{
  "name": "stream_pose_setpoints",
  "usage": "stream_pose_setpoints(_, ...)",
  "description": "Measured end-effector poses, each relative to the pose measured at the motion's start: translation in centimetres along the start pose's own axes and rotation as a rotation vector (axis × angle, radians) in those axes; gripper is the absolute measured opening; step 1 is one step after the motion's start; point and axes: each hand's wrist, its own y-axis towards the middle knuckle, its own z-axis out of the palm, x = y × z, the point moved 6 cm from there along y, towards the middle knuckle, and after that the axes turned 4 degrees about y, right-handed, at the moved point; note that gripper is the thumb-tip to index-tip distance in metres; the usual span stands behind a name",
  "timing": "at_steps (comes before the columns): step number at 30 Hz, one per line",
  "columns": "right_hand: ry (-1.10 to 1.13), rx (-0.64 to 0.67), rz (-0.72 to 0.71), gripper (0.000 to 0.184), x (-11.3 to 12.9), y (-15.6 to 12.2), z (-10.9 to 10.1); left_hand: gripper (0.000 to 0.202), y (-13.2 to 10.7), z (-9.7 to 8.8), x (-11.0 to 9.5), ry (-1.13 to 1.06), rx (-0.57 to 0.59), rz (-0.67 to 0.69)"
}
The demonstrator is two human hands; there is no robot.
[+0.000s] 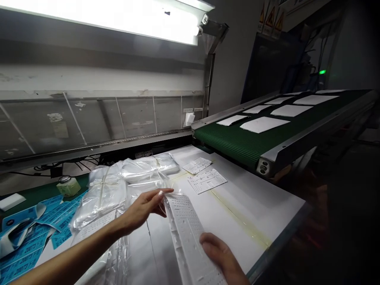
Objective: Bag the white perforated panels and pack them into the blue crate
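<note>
A stack of white slotted panels (187, 227) stands tilted over the table, between my two hands. My left hand (145, 206) is closed on its far left corner, thumb and fingers pressed together there. A bit of clear film seems to show beside that thumb. My right hand (221, 253) grips the stack's right edge nearer to me, thumb on the top face; its other fingers are hidden. Two loose white panels (208, 181) with slots lie flat just beyond. Left of the stack are tied bundles of clear plastic bags (108, 194), and another slotted panel (94, 227) lies partly under my left forearm.
A green conveyor belt (227, 143) rises to the right, carrying several white panels (264, 124). Blue printed label sheets (28, 253) and a small glue-like jar (68, 186) are at left. A lit lamp (118, 18) hangs above. White sheeting (267, 209) covers the table.
</note>
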Motion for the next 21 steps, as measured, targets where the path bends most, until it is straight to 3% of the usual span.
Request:
stream_pose_setpoints(3,-0.040,-0.062,-0.111,0.073,0.7,-0.5,0.6,0.040,-1.1,0.4,0.6,0.095,-0.123,0.082)
stream_pose_setpoints(6,-0.216,-0.114,-0.266,0.098,1.5,-0.6,1.3,0.036,-1.4,1.3,1.4,-0.063,-0.148,0.071)
stream_pose_setpoints(8,-0.348,-0.122,-0.323,0.093,1.8,-0.1,1.4,0.028,-1.2,1.5,1.6,-0.208,-0.154,0.072)
stream_pose_setpoints(10,-0.444,-0.093,-0.362,0.078,1.9,0.6,1.4,0.020,-0.8,1.0,1.7,-0.287,-0.213,0.087)
stream_pose_setpoints(14,-0.538,-0.053,-0.366,0.054,1.5,1.3,1.0,0.020,-0.6,0.2,1.8,-0.223,-0.304,0.055)
stream_pose_setpoints(17,-0.579,-0.042,-0.358,0.052,1.8,0.8,1.0,0.045,-1.0,0.7,1.3,-0.209,-0.282,0.035)
stream_pose_setpoints(19,-0.620,-0.059,-0.420,0.060,3.2,0.1,1.2,0.063,-1.3,1.6,0.8,-0.248,-0.213,0.046)
stream_pose_setpoints(21,-0.655,-0.128,-0.503,0.065,5.3,-0.5,1.5,0.067,-1.6,2.6,0.5,-0.286,-0.144,0.067)
